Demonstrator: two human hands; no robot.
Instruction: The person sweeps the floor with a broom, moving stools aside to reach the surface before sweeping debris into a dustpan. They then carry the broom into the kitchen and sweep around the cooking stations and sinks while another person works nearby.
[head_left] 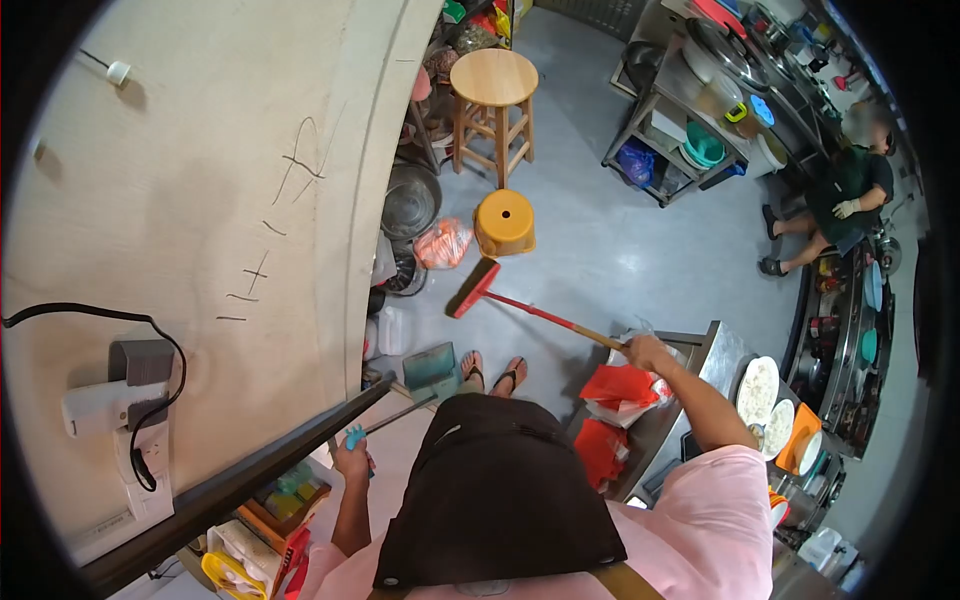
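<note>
My right hand (648,354) is closed around the handle of a broom (540,313). Its red head with dark bristles (473,289) is near the floor, just in front of a yellow plastic stool (505,222). Down at my left side, my left hand (352,459) grips the blue end of a long-handled dustpan (431,368). The pan, greenish-grey, sits by my left foot, apart from the broom head. A bag of orange items (443,243) lies left of the stool.
A wooden stool (494,80) stands beyond the yellow one. Along the left wall are a metal pot (411,200) and bins. A metal shelf cart (665,120) is at the upper right. Another person (850,195) is by the stove. Plates (758,390) lie on the counter at right.
</note>
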